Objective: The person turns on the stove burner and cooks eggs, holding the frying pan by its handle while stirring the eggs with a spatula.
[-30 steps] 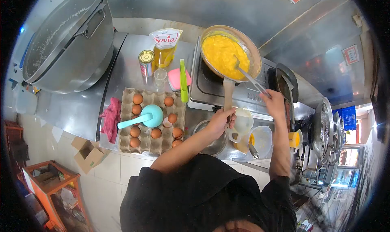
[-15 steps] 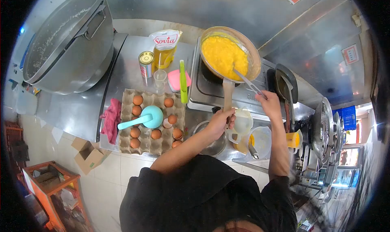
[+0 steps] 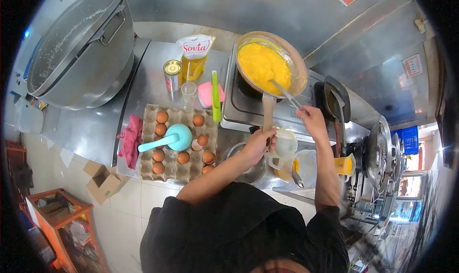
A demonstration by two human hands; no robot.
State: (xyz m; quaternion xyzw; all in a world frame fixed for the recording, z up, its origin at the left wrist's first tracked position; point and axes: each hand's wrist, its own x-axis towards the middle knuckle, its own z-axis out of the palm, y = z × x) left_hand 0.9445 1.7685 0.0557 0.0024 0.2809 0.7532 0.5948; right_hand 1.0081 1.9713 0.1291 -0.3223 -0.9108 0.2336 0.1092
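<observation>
My left hand [image 3: 258,146] is wrapped round the light-coloured handle of a frying pan [image 3: 300,77], which sits on the stove [image 3: 239,108]. Thick yellow egg mixture [image 3: 264,63] fills much of the pan. Pinched in my right hand [image 3: 313,121] is a long metal utensil [image 3: 285,92], its tip sunk in the yellow mixture, so its head is hidden. Below my hands stand a clear plastic jug [image 3: 287,143] and a translucent container [image 3: 306,165] with a metal-handled tool [image 3: 297,178] leaning in it.
Left of the stove lies an egg tray [image 3: 148,170] with several brown eggs and a turquoise ladle [image 3: 179,137]. Behind it stand a can [image 3: 172,74] and an oil pouch [image 3: 195,58]. A huge pot [image 3: 91,77] fills the far left; a dark pan [image 3: 337,98] sits right.
My right hand has shifted slightly left and up, and the utensil's tip has moved a little left through the yellow mixture. My left hand stays on the pan handle.
</observation>
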